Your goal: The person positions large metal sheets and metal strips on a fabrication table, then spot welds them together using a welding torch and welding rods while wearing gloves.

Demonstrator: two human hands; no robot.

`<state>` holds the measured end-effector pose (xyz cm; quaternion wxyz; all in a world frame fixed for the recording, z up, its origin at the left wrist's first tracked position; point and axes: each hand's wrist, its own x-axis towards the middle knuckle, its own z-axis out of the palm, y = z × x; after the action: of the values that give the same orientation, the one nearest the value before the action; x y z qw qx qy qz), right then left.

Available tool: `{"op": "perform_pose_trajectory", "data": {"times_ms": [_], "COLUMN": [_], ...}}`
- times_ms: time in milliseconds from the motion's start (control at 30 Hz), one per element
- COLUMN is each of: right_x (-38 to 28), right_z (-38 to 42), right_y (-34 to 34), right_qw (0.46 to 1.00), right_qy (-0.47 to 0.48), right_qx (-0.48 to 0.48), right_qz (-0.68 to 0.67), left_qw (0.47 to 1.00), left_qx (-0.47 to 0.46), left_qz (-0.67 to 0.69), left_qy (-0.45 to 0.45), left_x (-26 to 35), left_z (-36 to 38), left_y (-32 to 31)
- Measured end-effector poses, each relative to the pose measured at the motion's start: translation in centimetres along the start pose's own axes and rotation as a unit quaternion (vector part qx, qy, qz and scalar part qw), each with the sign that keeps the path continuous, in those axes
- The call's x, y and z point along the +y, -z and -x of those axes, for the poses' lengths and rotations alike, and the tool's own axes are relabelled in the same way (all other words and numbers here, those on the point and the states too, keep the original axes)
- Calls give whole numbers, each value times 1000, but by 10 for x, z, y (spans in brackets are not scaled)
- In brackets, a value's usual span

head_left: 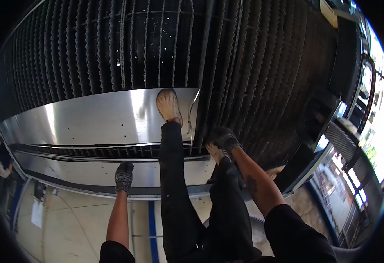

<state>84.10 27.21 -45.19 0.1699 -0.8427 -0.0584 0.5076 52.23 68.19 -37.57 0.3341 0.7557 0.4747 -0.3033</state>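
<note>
My left hand (124, 176), in a grey knitted glove with dark fingertips, is over the lower metal strip (91, 170) along the near edge of the slatted bed. Its fingers look bent and pressed together; anything under them is hidden. My right hand (227, 139), in a similar dark glove, reaches over the dark slats beside my right shoe (217, 152). Those fingers blend into the dark slats, so their grip does not show. A shiny metal sheet (91, 116) lies across the bed, and my left shoe (168, 105) stands on it near its right end.
Rows of upright wavy-edged slats (100, 48) stretch ahead and to the right, with dark gaps between them. Dark machine framing (348, 57) rises at the right. Below the bed is a pale floor (86, 219) with a blue stripe (152, 232). Another person (1, 162) is at the far left.
</note>
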Motion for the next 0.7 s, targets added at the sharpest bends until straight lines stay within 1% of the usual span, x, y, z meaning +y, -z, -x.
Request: {"op": "perform_pose_trajectory", "data": {"times_ms": [33,100,133,167,200,233,267,300,333,367,400,433,467,500,567,600,633,700], "right_x": [-35,-80,-89,-98,-105,-107,-106,-105,-92,-87,-85,-82,-73,-64,-45,-38,-35,-32], "right_z": [2,1,1,-1,-2,-5,-13,-19,-25,-27,-27,-25,-20,-18,-10,-6,-2,0], "right_y": [10,23,23,25,28,32,34,36,25,27,31,32,27,24,9,6,2,-3], "right_qw": [994,977,988,995,997,997,997,996,997,996,995,994,993,992,989,988,986,975], "right_qy": [-64,-124,-79,-33,2,-3,-29,-55,-62,-69,-82,-94,-100,-104,-116,-128,-132,-177], "right_qx": [-38,-66,-53,-39,-12,-8,-24,-40,-10,-8,-7,-3,25,31,63,48,52,50], "right_qz": [-76,-159,-125,-88,-73,-80,-68,-57,-43,-53,-50,-48,-55,-65,-69,-77,-84,-128], "left_qw": [1000,995,994,994,992,988,989,987,982,976,976,971,966,966,977,976,973,971], "left_qx": [-6,-72,-81,-82,-93,-105,-112,-156,-182,-208,-213,-231,-248,-250,-185,-208,-225,-212], "left_qz": [-12,-64,-63,-69,-76,-83,-55,17,33,47,35,51,69,58,-60,-5,36,-95], "left_qy": [-4,5,25,17,-28,-71,-74,11,26,42,39,37,34,27,-93,-65,-18,-64], "left_x": [-10,-13,-9,-20,-39,-50,-31,-13,10,28,36,41,50,59,69,65,75,102], "left_z": [-2,-15,-16,-18,-22,-28,-27,-27,-28,-30,-33,-39,-47,-57,-70,-80,-84,-95], "left_y": [15,43,50,48,38,34,32,31,30,29,25,22,21,21,25,26,32,50]}}
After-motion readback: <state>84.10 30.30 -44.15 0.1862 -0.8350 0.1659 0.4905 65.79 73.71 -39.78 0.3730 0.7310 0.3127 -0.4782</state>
